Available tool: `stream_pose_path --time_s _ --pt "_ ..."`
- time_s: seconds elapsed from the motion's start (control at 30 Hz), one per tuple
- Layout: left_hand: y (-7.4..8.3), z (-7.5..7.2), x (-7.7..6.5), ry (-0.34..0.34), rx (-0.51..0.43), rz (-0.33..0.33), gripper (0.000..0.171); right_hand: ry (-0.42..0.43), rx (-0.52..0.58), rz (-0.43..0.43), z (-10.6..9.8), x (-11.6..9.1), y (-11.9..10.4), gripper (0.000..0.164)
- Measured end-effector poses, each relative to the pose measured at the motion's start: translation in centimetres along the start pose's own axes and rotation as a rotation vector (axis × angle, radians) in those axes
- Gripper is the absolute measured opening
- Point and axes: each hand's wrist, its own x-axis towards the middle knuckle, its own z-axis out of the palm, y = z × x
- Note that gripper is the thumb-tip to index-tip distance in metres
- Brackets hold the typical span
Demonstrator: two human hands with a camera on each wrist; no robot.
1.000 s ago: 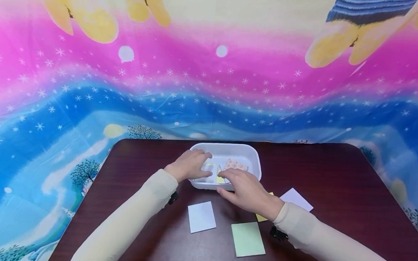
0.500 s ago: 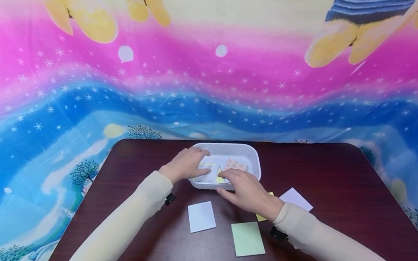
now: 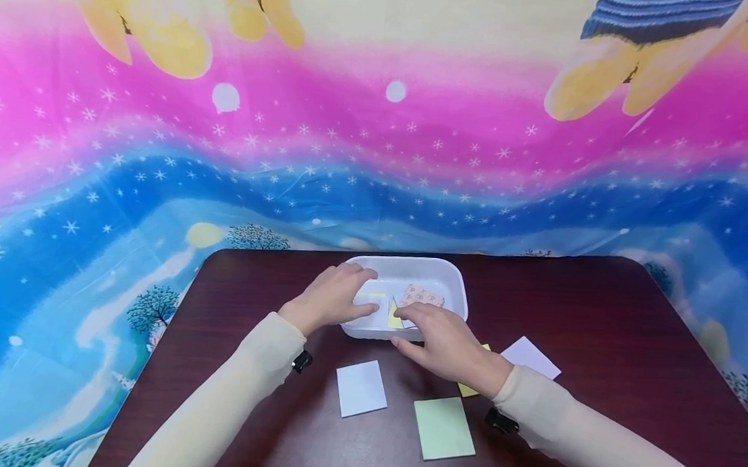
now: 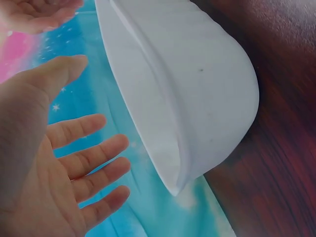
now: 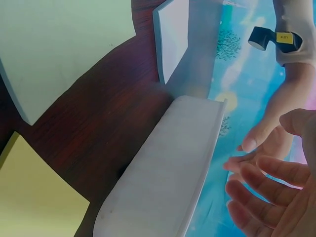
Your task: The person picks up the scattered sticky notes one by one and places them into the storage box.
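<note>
In the head view, a white plastic basin [image 3: 445, 268] stands at the table's back. My left hand [image 3: 325, 298] hovers over its left end, fingers spread and holding nothing; the left wrist view shows those fingers [image 4: 101, 148] apart from the basin wall [image 4: 202, 84]. Above the front right part of the basin is my right hand [image 3: 447, 345], loosely bent, with nothing in its grasp in the right wrist view. Inside lie a pink patterned square pad [image 3: 421, 296], a yellow piece [image 3: 394, 316] and a white square with a yellow edge [image 3: 368, 322]. My right hand hides some contents.
On the dark red table [image 3: 249, 283], in front of the basin, lie a white note pad [image 3: 361, 389], a green note pad [image 3: 444, 428] and a lilac one [image 3: 534, 356]. A yellow note pad [image 3: 471, 389] is partly under my right hand's outline. A printed cloth [image 3: 379, 148] hangs behind.
My left hand has drawn back slightly to the left over the basin, uncovering more of its contents. The right hand has hardly moved, and the pads lie as before.
</note>
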Motion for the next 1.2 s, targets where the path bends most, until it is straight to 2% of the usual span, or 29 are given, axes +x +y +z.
stream_pose_path --time_s 0.27,0.5,0.8,1.2 --pt "0.6 -0.2 -0.8 0.032 -0.005 -0.013 0.064 0.031 -0.009 -0.001 0.0 -0.5 0.2 0.044" --pt "0.8 -0.4 -1.2 0.059 -0.006 0.005 0.063 0.052 0.004 0.0 -0.2 -1.0 0.2 0.044" --pt "1.6 -0.5 -1.9 0.087 0.004 0.028 0.063 0.051 -0.004 0.019 -0.3 -1.3 0.2 0.044" --pt "2.4 -0.7 -2.7 0.124 -0.021 0.027 0.063 0.044 -0.016 0.03 -0.5 -2.1 0.3 0.046"
